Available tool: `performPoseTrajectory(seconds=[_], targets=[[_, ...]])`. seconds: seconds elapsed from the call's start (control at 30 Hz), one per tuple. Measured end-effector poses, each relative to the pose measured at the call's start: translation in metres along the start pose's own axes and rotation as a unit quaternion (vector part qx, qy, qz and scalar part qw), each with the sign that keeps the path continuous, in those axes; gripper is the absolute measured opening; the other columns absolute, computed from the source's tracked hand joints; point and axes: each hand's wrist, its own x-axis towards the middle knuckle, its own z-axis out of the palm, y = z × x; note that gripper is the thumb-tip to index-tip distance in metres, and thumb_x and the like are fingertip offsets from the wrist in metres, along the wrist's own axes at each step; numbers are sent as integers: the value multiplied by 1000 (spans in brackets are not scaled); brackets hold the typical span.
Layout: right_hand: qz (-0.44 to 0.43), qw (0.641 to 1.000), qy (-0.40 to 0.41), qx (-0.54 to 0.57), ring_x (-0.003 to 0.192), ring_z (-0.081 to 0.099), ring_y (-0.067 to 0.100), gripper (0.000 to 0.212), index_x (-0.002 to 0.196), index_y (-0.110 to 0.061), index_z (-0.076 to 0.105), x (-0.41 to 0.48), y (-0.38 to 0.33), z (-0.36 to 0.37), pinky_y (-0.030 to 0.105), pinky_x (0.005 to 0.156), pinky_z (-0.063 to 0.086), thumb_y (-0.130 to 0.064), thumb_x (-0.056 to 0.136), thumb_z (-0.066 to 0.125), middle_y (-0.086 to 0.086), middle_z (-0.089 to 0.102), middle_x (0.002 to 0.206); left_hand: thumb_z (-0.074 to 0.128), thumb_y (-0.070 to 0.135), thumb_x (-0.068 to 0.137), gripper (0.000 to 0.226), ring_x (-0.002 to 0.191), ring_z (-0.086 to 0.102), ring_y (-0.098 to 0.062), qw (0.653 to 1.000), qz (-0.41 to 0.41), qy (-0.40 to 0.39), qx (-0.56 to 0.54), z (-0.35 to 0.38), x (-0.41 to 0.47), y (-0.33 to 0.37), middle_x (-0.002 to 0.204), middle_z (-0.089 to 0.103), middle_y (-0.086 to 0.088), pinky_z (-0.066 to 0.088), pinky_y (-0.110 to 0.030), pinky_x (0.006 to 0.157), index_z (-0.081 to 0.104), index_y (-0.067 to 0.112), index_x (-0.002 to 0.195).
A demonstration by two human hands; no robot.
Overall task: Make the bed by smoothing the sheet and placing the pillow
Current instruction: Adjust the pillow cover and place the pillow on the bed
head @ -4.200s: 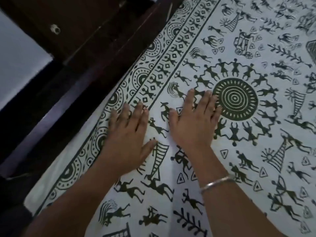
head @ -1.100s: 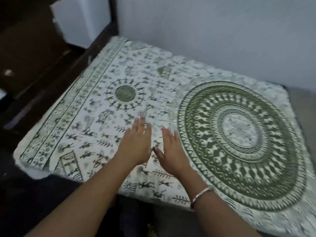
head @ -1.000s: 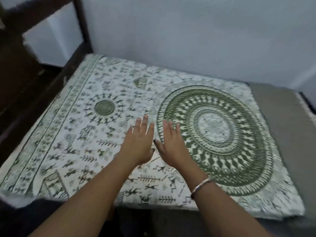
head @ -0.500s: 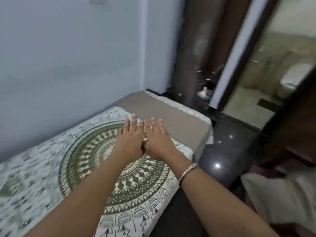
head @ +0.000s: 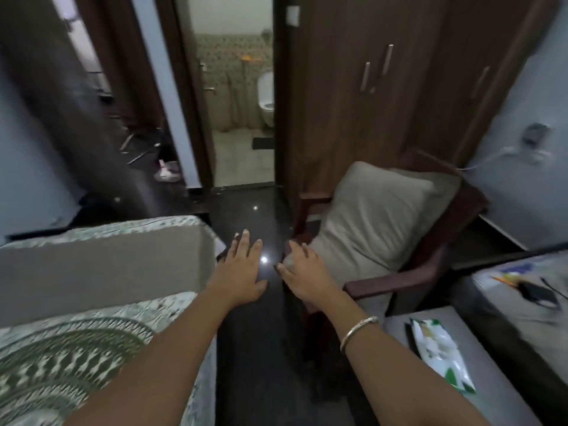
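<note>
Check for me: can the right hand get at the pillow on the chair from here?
Probably yes. The right hand is at the near corner of the pillow with nothing between them; the chair armrest sits lower, beside the wrist. Whether it touches is unclear.

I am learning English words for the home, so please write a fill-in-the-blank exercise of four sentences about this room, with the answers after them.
1. The beige pillow leans in a wooden ____.
2. The silver bangle sits on the ____ wrist.
3. The left hand, its fingers straight, holds ____.
4. Through the open doorway a white ____ shows.

Missing words: chair; right; nothing; toilet.
</note>
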Motion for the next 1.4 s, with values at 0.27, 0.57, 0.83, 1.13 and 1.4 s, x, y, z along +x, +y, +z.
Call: performPoseTrajectory(seconds=[0.27, 0.57, 0.83, 1.13, 1.4], targets=[[107, 992, 8, 63, 139, 26, 31, 69, 150, -11, 21, 73, 127, -48, 40, 113, 24, -46, 96, 45, 17, 29, 152, 56, 53, 87, 91, 146, 2, -31, 995, 63, -42, -60, 19, 149, 88, 158, -13, -9, 21, -46, 115, 3, 17, 152], [238, 956, 55, 161, 139, 27, 33, 71, 151, -14, 17, 149, 208, -57, 40, 111, 28, -46, 96, 48, 18, 23, 153, 55, 52, 88, 90, 144, 14, -31, 982, 103, -121, -102, 51, 284, 124, 159, -4, -11, 25, -46, 114, 5, 14, 151], [377, 892, 94, 231, 137, 32, 34, 65, 147, -4, 25, 229, 242, -40, 36, 109, 26, -40, 98, 47, 22, 34, 148, 60, 57, 81, 88, 138, 29, -32, 951, 138, -213, -178, 92, 411, 123, 155, 17, -11, 32, -45, 110, 19, 15, 147], [512, 792, 194, 270, 133, 37, 35, 70, 145, -2, 28, 301, 312, -39, 38, 109, 31, -41, 94, 54, 22, 38, 145, 63, 49, 83, 80, 130, 41, -29, 924, 111, -275, -241, 136, 540, 132, 146, 36, -14, 36, -38, 107, 29, 11, 144], [587, 704, 241, 319, 142, 25, 32, 93, 152, -6, 11, 339, 363, -8, 41, 115, 24, -42, 86, 65, 16, 22, 156, 64, 46, 83, 75, 126, 46, -26, 900, 65, -327, -282, 184, 592, 128, 144, 42, -8, 38, -36, 105, 33, 12, 142]])
